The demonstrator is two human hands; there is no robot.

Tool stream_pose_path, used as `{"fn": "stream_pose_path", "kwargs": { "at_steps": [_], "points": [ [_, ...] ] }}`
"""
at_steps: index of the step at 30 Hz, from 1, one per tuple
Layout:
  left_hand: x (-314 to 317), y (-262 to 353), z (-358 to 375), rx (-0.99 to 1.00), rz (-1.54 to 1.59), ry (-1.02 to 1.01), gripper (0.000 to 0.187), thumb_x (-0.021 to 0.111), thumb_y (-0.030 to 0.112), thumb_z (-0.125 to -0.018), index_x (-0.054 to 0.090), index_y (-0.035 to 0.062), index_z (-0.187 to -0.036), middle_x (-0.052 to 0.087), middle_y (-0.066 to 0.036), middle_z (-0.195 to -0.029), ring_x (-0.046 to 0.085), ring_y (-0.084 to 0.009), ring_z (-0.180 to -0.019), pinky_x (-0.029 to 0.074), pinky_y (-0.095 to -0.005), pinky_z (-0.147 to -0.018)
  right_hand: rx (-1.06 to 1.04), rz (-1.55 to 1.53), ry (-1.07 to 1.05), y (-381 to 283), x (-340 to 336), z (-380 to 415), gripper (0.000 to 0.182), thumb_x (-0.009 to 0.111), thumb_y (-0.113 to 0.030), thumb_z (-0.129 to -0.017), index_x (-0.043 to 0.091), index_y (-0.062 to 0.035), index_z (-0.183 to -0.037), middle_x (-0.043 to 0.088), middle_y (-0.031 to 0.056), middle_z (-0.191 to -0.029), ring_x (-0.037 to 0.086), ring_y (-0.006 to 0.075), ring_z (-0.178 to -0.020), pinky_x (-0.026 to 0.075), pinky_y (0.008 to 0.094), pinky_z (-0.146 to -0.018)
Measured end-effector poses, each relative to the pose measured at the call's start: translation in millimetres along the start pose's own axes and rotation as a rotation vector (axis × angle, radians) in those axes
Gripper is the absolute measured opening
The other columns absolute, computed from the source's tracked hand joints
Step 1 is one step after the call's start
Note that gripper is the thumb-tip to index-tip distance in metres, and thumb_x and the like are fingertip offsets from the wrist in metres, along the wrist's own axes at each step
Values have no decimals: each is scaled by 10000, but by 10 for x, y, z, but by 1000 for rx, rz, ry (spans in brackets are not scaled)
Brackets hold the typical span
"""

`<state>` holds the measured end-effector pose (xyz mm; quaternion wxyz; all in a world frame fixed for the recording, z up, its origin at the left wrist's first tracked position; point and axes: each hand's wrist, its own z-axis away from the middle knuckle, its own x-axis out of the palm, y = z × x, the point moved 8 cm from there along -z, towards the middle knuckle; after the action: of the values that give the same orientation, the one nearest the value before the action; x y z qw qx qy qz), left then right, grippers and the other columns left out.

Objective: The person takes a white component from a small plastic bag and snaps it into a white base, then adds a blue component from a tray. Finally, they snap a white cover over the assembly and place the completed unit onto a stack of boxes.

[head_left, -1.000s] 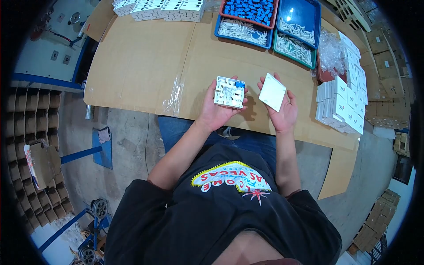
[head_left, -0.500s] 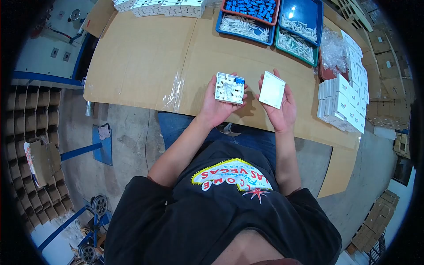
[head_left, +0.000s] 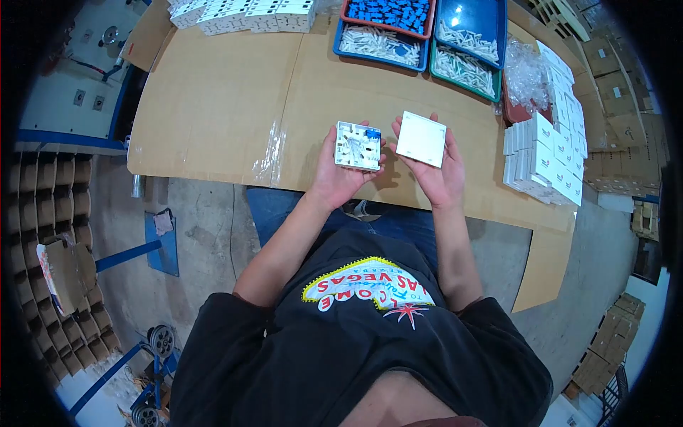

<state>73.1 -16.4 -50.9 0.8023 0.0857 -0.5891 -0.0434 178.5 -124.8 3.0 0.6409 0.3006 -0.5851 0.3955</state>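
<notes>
Lying open side up, housing (head_left: 358, 146) looks square.

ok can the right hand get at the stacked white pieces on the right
Probably yes: only bare cardboard lies between the right hand and the stacked white pieces, which look near. The white square panel that hand holds, though, would likely need setting down before it could grasp one.

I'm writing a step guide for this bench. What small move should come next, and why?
Probably bring the square white panel in the right hand over the open white box in the left hand. The two are held apart, side by side, and the box's inside, with a blue part near one corner, lies uncovered.
</notes>
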Motion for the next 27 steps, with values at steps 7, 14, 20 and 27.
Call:
{"fn": "stream_pose_path", "kwargs": {
  "at_steps": [7, 14, 20, 27],
  "points": [
    [-30, -24, -17, -27, -47, 17, 645, 325, 637, -1045, 475, 194, -1489, 621, -188, -1344, 645, -357, -1126, 520, -494, -959, -76, -28, 48, -64, -78, -1, 473, 406, -443, -1090, 507, -130, -1430, 317, 302, -1582, 250, 522, -1486, 236, 686, -1199],
    [-31, -43, -10, -33, -75, 25, 648, 302, 602, -1058, 449, 164, -1511, 597, -207, -1372, 635, -365, -1130, 505, -490, -981, -163, -101, 188, -144, -244, -31, 533, 564, -477, -1014, 530, -45, -1325, 343, 349, -1509, 339, 538, -1431, 357, 627, -1181],
    [-53, -71, -3, -48, -86, 59, 644, 294, 600, -1061, 459, 162, -1504, 600, -203, -1370, 633, -363, -1131, 510, -488, -974, -212, -15, 201, -168, -290, -32, 558, 554, -527, -995, 490, -100, -1349, 374, 346, -1458, 382, 534, -1404, 369, 620, -1179],
    [-89, -104, -14, -74, -93, 87, 651, 291, 606, -1060, 470, 161, -1500, 605, -194, -1367, 630, -357, -1139, 513, -486, -976, -232, -53, 287, -161, -285, -9, 588, 549, -527, -995, 424, -98, -1377, 320, 364, -1467, 400, 552, -1374, 380, 613, -1175]
  ]
}}
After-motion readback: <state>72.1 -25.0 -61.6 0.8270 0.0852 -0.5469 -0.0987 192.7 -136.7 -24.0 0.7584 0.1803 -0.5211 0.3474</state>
